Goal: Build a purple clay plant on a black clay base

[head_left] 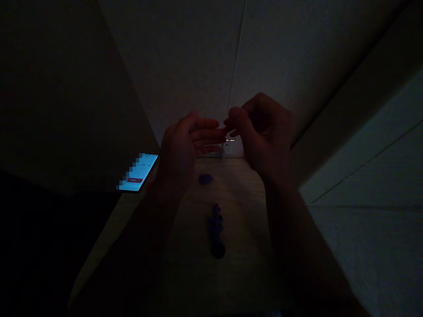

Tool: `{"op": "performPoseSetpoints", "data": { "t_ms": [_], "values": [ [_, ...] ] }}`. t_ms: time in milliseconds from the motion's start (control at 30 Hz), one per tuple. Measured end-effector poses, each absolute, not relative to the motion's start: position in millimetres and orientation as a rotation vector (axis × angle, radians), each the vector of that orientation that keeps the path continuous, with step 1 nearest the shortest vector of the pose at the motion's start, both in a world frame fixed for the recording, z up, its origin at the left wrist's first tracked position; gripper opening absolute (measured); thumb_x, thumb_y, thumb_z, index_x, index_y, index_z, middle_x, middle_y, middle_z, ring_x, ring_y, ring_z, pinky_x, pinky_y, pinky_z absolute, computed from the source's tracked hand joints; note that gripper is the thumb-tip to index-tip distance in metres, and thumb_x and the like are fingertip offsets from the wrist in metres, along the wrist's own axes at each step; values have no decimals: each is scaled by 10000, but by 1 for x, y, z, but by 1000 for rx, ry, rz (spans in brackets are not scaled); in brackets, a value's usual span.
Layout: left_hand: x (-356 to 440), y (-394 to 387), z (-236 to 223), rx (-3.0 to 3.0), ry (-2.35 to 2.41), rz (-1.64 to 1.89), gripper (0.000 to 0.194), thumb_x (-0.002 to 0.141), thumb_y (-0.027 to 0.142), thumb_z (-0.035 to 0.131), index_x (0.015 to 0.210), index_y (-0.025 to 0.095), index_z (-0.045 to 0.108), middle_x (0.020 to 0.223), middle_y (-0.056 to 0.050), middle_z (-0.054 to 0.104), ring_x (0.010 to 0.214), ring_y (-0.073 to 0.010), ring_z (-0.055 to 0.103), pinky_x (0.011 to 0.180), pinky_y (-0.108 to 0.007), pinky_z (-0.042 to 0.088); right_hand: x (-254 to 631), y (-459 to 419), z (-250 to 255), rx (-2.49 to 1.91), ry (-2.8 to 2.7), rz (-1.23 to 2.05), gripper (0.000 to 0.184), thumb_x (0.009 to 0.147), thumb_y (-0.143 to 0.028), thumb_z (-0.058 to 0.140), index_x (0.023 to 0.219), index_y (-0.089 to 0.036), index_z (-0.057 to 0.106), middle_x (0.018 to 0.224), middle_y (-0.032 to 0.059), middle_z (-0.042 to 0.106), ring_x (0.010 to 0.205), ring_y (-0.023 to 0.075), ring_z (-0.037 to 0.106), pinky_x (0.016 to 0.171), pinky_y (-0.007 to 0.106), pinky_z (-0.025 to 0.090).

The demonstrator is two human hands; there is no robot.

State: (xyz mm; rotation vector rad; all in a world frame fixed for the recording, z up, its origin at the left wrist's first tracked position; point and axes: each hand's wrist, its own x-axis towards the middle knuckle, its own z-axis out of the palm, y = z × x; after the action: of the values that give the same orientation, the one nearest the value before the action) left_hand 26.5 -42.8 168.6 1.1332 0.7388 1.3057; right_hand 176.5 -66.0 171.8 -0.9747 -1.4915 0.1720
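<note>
My left hand [185, 141] is held up over the far part of the wooden tabletop [244, 202], its fingers stretched out to the right. My right hand [262, 132] is closed in a pinch, its fingertips close to the left fingertips. Whether they touch, and what the pinch holds, I cannot make out in the dim light. Below the hands lies a small purple lump [205, 179]. Nearer to me is a knobbly purple piece [216, 222], with a dark round part [218, 250] at its near end.
A lit phone [140, 174] lies at the table's left edge. Something small and red [150, 186] shows beside my left wrist. A pale wall [194, 57] stands behind, with what looks like a socket [225, 147] low down. Light panels [370, 154] rise at the right.
</note>
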Motion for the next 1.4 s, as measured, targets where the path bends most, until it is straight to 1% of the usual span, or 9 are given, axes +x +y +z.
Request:
{"op": "performPoseSetpoints", "data": {
  "t_ms": [200,400,667,767,867,967,1100,1300,1400],
  "values": [
    [26,-42,167,1174,772,1313,476,999,567,509,864,150,695,829,-102,778,872,-266,778,785,-363,621,174,-65,172,-1012,-1436,151,616,1076,-588,444,601,-237,618,585,6,611,574,159,614,626,323,508],
    [29,-35,158,1184,716,1347,332,976,427,556,841,154,688,801,-85,782,760,-218,760,708,-316,589,186,-54,170,-1015,-1438,131,336,1016,-489,621,905,-202,758,746,15,711,666,163,671,652,300,523],
    [40,-30,147,1182,698,1335,256,900,341,578,810,150,723,762,-79,781,695,-188,738,612,-256,533,210,-40,131,-1187,-1604,198,287,993,-358,569,1135,-212,771,988,96,792,838,219,719,841,414,576],
    [40,-26,131,1216,756,1319,244,863,342,597,787,154,731,743,-77,776,680,-183,733,593,-246,521,209,-52,94,-1269,-1733,334,233,922,-305,628,1042,-228,812,1004,110,813,844,246,715,823,429,561],
    [36,-24,103,1244,873,1253,219,828,324,618,743,156,730,693,-71,758,630,-168,709,558,-235,496,199,-68,59,-1275,-1702,613,173,845,-363,730,904,-236,830,939,96,821,797,252,715,759,402,544],
    [29,-29,70,1255,949,1207,212,817,341,649,750,161,736,694,-59,757,622,-161,696,570,-242,503,188,-78,38,-1303,-1448,881,296,712,-496,861,758,-216,779,727,65,767,629,208,642,602,334,489],
    [19,-35,38,1301,969,1258,211,831,348,668,752,164,734,664,-32,737,616,-147,665,624,-253,515,185,-76,28,-1303,-1216,885,414,607,-532,935,644,-210,679,617,25,679,544,151,533,511,282,388],
    [8,-42,29,1370,1067,1449,258,878,329,583,691,180,681,637,-14,684,633,-144,630,623,-250,478,195,-74,9,-1323,-1196,939,379,765,-535,827,925,-193,814,749,47,757,634,181,620,587,303,475],
    [3,-45,26,1436,1067,1495,284,900,309,562,668,187,672,628,-6,647,648,-142,612,637,-252,460,196,-75,2,-1234,-1165,1007,429,840,-619,738,866,-192,777,712,38,725,620,171,618,611,306,495]
  ]
}}
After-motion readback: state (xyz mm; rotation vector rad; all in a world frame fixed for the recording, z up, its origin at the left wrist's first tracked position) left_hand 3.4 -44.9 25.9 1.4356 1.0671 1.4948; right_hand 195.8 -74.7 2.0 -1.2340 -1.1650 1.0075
